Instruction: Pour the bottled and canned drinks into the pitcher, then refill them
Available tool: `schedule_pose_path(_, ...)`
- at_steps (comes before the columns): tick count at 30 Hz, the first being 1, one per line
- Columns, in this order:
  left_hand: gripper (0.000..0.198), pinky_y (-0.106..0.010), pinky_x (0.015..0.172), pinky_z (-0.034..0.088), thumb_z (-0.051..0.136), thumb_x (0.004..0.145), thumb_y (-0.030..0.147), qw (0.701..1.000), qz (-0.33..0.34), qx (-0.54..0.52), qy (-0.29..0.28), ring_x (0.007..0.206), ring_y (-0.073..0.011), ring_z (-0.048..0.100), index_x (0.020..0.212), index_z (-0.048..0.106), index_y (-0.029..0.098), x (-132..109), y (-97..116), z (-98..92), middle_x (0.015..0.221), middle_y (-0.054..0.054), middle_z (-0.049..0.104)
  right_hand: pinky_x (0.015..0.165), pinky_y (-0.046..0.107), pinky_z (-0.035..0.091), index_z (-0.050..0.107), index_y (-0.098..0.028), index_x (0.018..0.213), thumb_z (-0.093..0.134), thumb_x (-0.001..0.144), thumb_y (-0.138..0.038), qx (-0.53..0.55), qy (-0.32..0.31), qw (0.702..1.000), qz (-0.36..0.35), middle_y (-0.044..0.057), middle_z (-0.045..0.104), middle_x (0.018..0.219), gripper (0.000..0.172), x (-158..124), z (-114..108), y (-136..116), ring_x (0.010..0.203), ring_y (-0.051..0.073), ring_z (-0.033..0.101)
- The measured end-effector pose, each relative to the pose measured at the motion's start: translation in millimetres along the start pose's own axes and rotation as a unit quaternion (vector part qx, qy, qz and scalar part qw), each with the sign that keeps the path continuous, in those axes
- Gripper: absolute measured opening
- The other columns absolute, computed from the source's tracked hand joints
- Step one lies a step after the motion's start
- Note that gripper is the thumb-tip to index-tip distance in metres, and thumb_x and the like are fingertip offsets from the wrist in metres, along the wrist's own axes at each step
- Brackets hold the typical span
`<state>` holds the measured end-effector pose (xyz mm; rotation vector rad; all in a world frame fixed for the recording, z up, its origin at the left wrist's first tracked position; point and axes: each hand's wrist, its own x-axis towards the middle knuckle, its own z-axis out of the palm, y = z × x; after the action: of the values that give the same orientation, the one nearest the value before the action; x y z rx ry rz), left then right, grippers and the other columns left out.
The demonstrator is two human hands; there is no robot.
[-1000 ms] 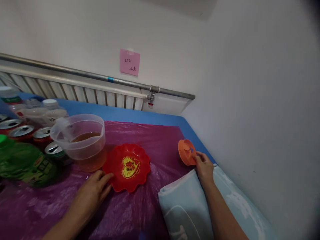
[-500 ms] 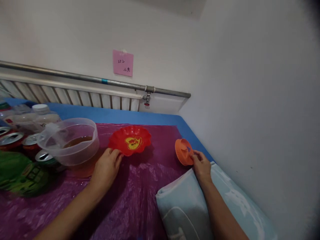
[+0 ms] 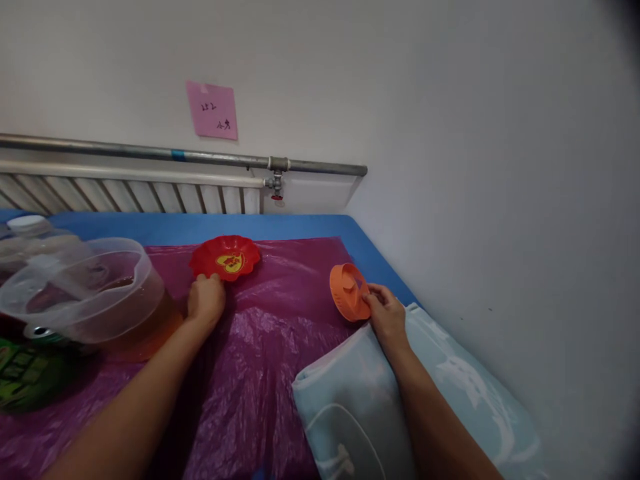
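My left hand [image 3: 207, 298] is closed with its fingertips at the near left rim of a red scalloped plate [image 3: 213, 251]. The plate has a yellow heart-shaped print and sits toward the back of the purple plastic sheet [image 3: 265, 353]. In my right hand [image 3: 387, 317], pinched between thumb and fingers, is a round orange plastic lid-like piece [image 3: 345, 291]. It has a ribbed rim and a raised middle, and it is tilted on edge above the sheet. Left of my left hand stands a clear plastic pitcher [image 3: 155, 287] with amber liquid inside.
A folded light-blue cloth [image 3: 350, 400] lies under my right forearm. At the far left are a white-capped bottle [image 3: 30, 227], a can [image 3: 43, 332] and a green bag [image 3: 30, 380]. Behind the blue table edge [image 3: 300, 227] run a radiator [image 3: 165, 197] and pipe; a wall rises at right.
The view has shifted to the right. The red plate is farther back and lower, with my left hand still at its rim. The orange piece has turned so more of its ribbed side shows.
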<state>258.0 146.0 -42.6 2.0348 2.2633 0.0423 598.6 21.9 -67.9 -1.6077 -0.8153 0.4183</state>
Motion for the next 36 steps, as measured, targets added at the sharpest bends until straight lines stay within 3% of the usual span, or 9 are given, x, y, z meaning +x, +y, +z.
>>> schedule_pose_path(5, 0.039, -0.039, 0.091, 0.057, 0.055, 0.093, 0.043, 1.0, -0.006, -0.001, -0.005, 0.101, -0.0197, 0.062, 0.117, 0.059, 0.013, 18.2, 6.2, -1.1, 0.116, -0.009, 0.062, 0.074, 0.034, 0.055, 0.072, -0.019, 0.093, 0.066, 0.068, -0.038, 0.012, -0.001, 1.0, -0.002, 0.005, 0.077, 0.089, 0.031, -2.5, -2.4, -2.2, 0.084, 0.025, 0.07)
schedule_pose_path(9, 0.045, -0.039, 0.088, 0.058, 0.051, 0.095, 0.041, 1.0, -0.013, -0.014, 0.019, 0.102, -0.0206, 0.063, 0.129, 0.051, 0.013, 8.1, 11.4, -14.1, 0.12, -0.013, 0.06, 0.072, 0.034, 0.055, 0.071, -0.019, 0.093, 0.065, 0.069, -0.037, 0.017, 0.004, 1.0, -0.004, 0.005, 0.077, 0.086, 0.031, -3.5, -4.0, -1.6, 0.082, 0.025, 0.07)
schedule_pose_path(13, 0.065, -0.05, 0.086, 0.056, 0.042, 0.095, 0.037, 0.995, 0.081, -0.034, 0.057, 0.103, -0.0347, 0.064, 0.151, 0.021, 0.009, -36.9, 11.6, -17.1, 0.12, -0.025, 0.056, 0.07, 0.033, 0.054, 0.07, -0.019, 0.092, 0.062, 0.07, -0.038, 0.005, 0.005, 1.0, -0.017, 0.005, 0.076, 0.084, 0.03, -2.1, -3.0, 3.7, 0.078, 0.023, 0.069)
schedule_pose_path(18, 0.044, -0.045, 0.107, 0.049, 0.048, 0.095, 0.035, 0.945, 0.316, -0.074, 0.041, 0.119, -0.0278, 0.057, 0.135, 0.054, 0.019, -108.0, -1.3, 22.5, 0.127, -0.012, 0.061, 0.072, 0.032, 0.054, 0.069, -0.021, 0.084, 0.063, 0.068, -0.036, -0.034, -0.004, 0.998, -0.049, 0.003, 0.075, 0.08, 0.023, -2.1, -0.8, 7.3, 0.076, 0.021, 0.067)
schedule_pose_path(21, 0.044, -0.05, 0.11, 0.048, 0.052, 0.093, 0.041, 0.926, 0.364, -0.094, 0.043, 0.127, -0.029, 0.052, 0.132, 0.058, 0.021, -137.3, -7.2, 51.1, 0.136, -0.009, 0.059, 0.071, 0.032, 0.053, 0.069, -0.022, 0.081, 0.062, 0.067, -0.035, -0.054, -0.016, 0.996, -0.067, 0.001, 0.074, 0.075, 0.02, -0.5, -1.8, 6.5, 0.072, 0.021, 0.066)
schedule_pose_path(24, 0.052, -0.056, 0.113, 0.046, 0.053, 0.09, 0.051, 0.9, 0.419, -0.109, 0.043, 0.137, -0.0312, 0.044, 0.136, 0.055, 0.027, -158.4, -0.8, 59.6, 0.145, -0.006, 0.053, 0.07, 0.031, 0.053, 0.068, -0.021, 0.079, 0.06, 0.068, -0.035, -0.073, -0.02, 0.994, -0.08, 0.001, 0.073, 0.073, 0.019, 4.3, -5.8, 5.6, 0.071, 0.02, 0.066)
schedule_pose_path(27, 0.072, -0.06, 0.117, 0.04, 0.061, 0.084, 0.059, 0.877, 0.462, -0.127, -0.038, 0.144, -0.0333, 0.036, 0.145, 0.043, 0.025, -176.2, 18.1, 45.6, 0.153, -0.008, 0.042, 0.071, 0.032, 0.053, 0.066, -0.021, 0.079, 0.059, 0.07, -0.036, -0.087, -0.022, 0.992, -0.088, 0.001, 0.073, 0.073, 0.019, 9.3, -10.8, 6.4, 0.072, 0.02, 0.065)
schedule_pose_path(31, 0.084, -0.061, 0.124, 0.027, 0.071, 0.08, 0.048, 0.868, 0.439, -0.138, -0.186, 0.148, -0.0358, 0.028, 0.148, 0.036, 0.011, -191.2, 45.4, 19.5, 0.156, -0.017, 0.035, 0.073, 0.032, 0.053, 0.067, -0.021, 0.083, 0.06, 0.072, -0.034, -0.097, -0.032, 0.99, -0.096, 0.001, 0.074, 0.077, 0.018, 13.2, -14.0, 11.5, 0.073, 0.02, 0.065)
schedule_pose_path(36, 0.069, -0.057, 0.12, 0.034, 0.068, 0.082, 0.026, 0.857, 0.448, -0.145, -0.209, 0.139, -0.0351, 0.041, 0.144, 0.042, 0.012, -200.5, 68.6, 11.2, 0.151, -0.018, 0.042, 0.078, 0.033, 0.054, 0.068, -0.019, 0.085, 0.066, 0.083, -0.033, -0.103, -0.057, 0.988, -0.098, 0.002, 0.073, 0.083, 0.015, 22.5, -11.9, 17.9, 0.078, 0.018, 0.066)
